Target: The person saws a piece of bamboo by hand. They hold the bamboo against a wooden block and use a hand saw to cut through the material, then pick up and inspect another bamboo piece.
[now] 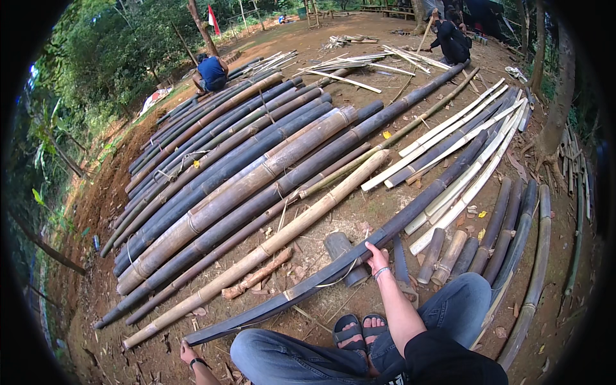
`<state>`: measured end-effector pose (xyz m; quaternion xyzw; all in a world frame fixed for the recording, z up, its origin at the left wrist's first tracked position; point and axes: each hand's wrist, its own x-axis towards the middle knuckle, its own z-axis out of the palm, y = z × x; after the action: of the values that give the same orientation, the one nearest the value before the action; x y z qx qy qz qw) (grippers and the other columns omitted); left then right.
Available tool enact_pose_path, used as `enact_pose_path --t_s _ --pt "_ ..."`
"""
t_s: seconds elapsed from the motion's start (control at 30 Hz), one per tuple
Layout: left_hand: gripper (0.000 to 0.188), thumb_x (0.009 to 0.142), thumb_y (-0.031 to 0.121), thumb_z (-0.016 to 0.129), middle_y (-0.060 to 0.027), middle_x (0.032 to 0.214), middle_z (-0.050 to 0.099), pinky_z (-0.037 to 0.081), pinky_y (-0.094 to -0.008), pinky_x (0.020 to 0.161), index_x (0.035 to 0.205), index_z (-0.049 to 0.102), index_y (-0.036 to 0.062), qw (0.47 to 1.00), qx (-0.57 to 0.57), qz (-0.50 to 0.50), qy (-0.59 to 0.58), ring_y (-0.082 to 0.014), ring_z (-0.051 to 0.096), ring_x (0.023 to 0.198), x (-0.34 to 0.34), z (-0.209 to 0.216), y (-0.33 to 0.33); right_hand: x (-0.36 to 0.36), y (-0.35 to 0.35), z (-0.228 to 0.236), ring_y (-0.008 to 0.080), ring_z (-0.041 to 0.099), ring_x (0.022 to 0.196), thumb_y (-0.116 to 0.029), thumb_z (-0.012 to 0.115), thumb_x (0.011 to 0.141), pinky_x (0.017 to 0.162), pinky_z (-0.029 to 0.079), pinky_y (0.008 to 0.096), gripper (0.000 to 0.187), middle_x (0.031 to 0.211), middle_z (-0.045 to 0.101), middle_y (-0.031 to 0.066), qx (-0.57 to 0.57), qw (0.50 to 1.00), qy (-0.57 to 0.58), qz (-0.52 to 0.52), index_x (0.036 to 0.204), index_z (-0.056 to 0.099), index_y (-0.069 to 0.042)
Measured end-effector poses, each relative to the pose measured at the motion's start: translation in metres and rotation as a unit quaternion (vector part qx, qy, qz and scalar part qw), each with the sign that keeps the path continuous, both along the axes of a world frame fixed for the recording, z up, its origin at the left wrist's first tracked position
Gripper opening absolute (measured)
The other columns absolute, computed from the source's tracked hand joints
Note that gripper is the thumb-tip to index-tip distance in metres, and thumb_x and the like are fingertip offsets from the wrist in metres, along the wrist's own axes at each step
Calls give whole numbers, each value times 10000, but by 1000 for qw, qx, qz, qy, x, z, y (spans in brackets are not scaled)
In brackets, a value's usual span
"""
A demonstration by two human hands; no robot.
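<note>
A long dark split bamboo pole (327, 273) runs slantwise in front of my knees, from the lower left up toward the far right. At its near left end, my left hand (188, 352) is closed on the tip, partly out of sight under it. Farther along, my right hand (377, 258) grips the pole from above, fingers wrapped over its edge. Beneath the pole lies a short thick dark bamboo piece (346, 250). Beside my right hand is a saw blade (400, 260); its handle is not clearly seen.
Several whole bamboo poles (224, 192) lie side by side to the left. Pale split strips (449, 173) and short bamboo lengths (449, 256) are on the right, near a tree trunk (555, 115). A person in blue (212, 72) and a person in black (452, 42) crouch farther off.
</note>
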<state>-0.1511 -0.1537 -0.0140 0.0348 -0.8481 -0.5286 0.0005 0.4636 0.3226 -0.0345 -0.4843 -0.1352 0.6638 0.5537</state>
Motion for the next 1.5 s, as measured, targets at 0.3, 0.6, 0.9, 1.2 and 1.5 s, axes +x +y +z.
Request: enact_pose_path --t_s 0.3,0.6,0.9,1.2,1.5 --pt "446 935 331 659 -144 1115 715 485 -340 881 1207 672 -22 1000 -20 3 2 -214 645 994 -4 -4 2 4 5 -11 271 668 989 -144 793 795 879 562 419 457 1098 648 180 3 1000 1 -1 1134 563 58" --pt "433 932 343 659 -121 1058 730 493 -313 808 1180 694 -10 999 -29 10 13 -187 645 920 -2 -3 3 5 9 -23 284 660 1003 -139 801 788 899 559 433 503 1131 623 184 3 1000 15 2 1156 516 51" --pt "469 923 385 660 -114 1024 732 486 -315 769 1178 694 -8 998 -45 21 30 -179 634 872 -2 16 -1 -8 7 -16 265 675 963 -190 780 817 867 552 418 432 1076 658 155 16 1000 3 9 1121 568 33" --pt "422 934 284 673 -160 1082 718 494 -332 862 1175 672 -63 999 7 -7 38 -208 649 937 -21 13 -11 -13 4 1 276 675 976 -185 780 817 869 551 422 458 1092 649 156 11 1000 -1 9 1133 522 24" --pt "418 935 283 664 -168 1099 714 499 -344 888 1172 671 -61 997 -40 -31 62 -228 661 968 3 5 4 1 3 -8 273 664 998 -167 800 790 870 559 420 500 1118 634 175 0 1000 -16 -1 1150 521 40"
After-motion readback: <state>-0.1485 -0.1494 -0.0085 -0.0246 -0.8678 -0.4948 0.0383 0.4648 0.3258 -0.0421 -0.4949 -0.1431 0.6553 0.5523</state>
